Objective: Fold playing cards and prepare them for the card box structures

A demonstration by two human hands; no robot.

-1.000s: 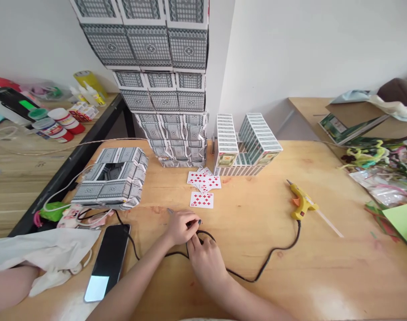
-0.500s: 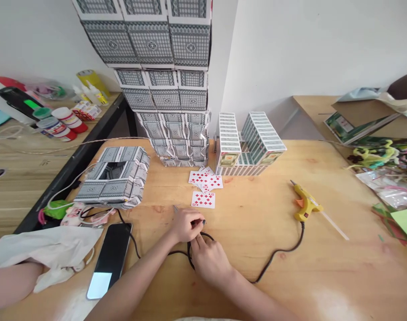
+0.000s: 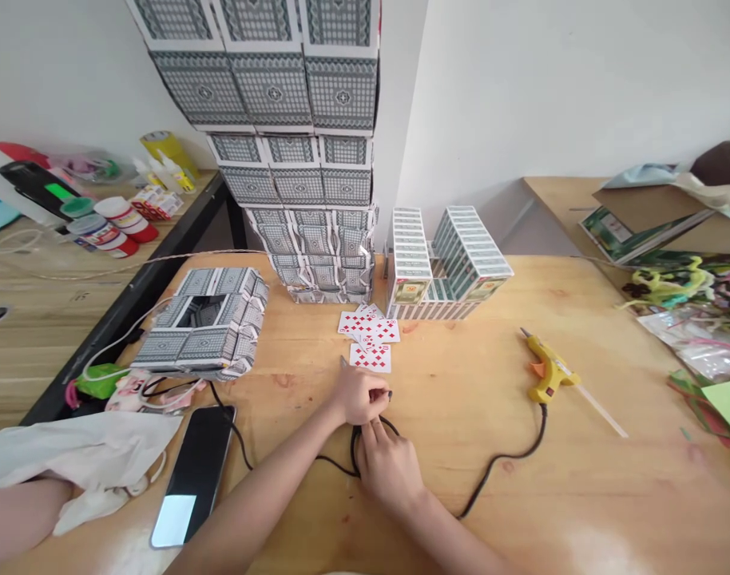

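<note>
Gripping a looped black cord [image 3: 502, 456] in the head view, the left hand [image 3: 362, 395] and right hand [image 3: 394, 473] meet over the near middle of the table [image 3: 581, 503]. Both hands are narrow, their fingers curled in around the loop; exactly how the fingertips grip it is hidden. A small grey tip [image 3: 343, 362] pokes out just past the left hand, and I cannot tell what it belongs to. From the loop, one stretch of cord runs left, while on the right another stretch reaches the yellow glue gun [image 3: 548, 371], which lies on its side. Beyond the left hand, playing cards [image 3: 370, 329] lie face up, several overlapping. Behind them stand a tall tower of grey-patterned cards [image 3: 275, 96] and, just to its right, a lower card block [image 3: 408, 247] with two raised sides. A square card frame [image 3: 206, 339] with a central opening lies to the left. Nearer, a phone [image 3: 192, 471] lies flat beside a white cloth [image 3: 95, 455].
</note>
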